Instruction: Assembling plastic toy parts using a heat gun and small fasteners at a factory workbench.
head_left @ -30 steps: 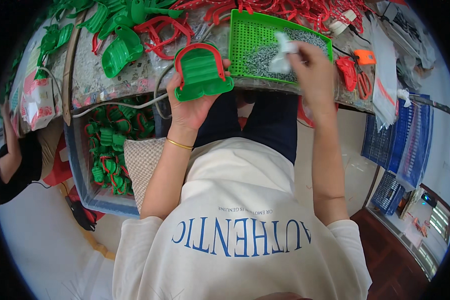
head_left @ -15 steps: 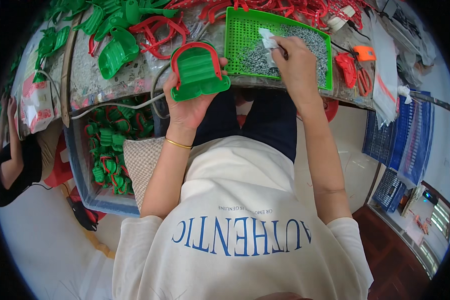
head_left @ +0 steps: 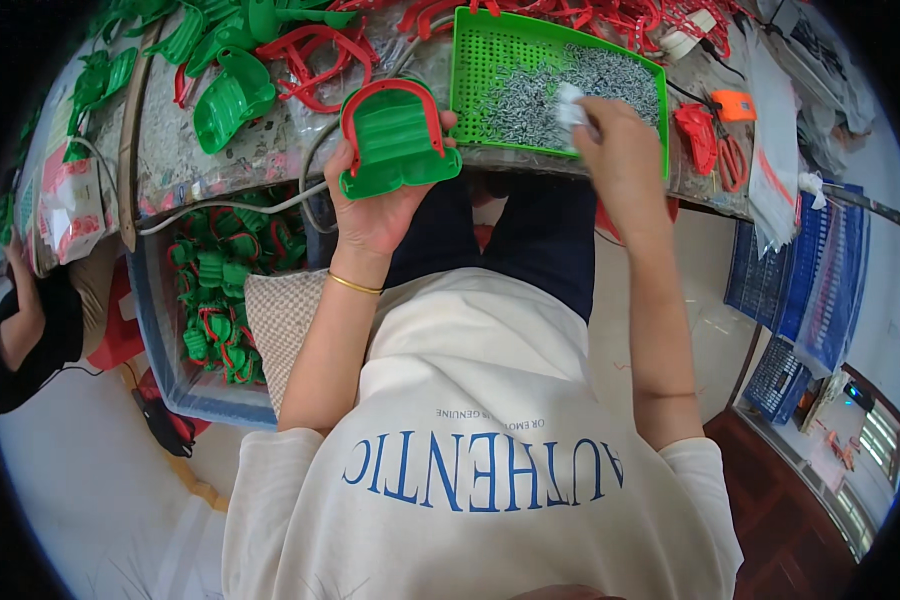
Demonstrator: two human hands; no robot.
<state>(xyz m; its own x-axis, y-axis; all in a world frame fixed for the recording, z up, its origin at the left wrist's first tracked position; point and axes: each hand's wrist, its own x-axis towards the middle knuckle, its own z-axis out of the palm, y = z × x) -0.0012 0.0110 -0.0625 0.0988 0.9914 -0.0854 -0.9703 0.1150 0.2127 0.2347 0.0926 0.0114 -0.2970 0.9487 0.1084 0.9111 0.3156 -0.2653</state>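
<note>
My left hand point(head_left: 375, 228) is closed around a green plastic scoop-shaped piece point(head_left: 390, 135), held just off the table's front edge. A red arched plastic piece point(head_left: 394, 89) is fitted along its far side. My right hand point(head_left: 625, 165), somewhat blurred, pinches a crumpled white tissue-like scrap point(head_left: 569, 104). Hand and scrap are over the near right part of a bright green perforated tray point(head_left: 470, 75). Small silvery screws point(head_left: 518, 108) lie heaped in the tray's middle and right. Some fingertips of the right hand are hidden.
Green plastic pieces point(head_left: 232, 100) and red frames point(head_left: 320, 60) are piled on the table's left. Scissors point(head_left: 733, 163) and an orange block point(head_left: 734, 106) lie right of the tray. A blue bin point(head_left: 160, 375) of assembled green-red pieces stands below left. Another person's arm point(head_left: 25, 300) is far left.
My right hand has moved right and slightly nearer me with the white scrap, uncovering more screws. My left hand and the green piece have hardly moved.
</note>
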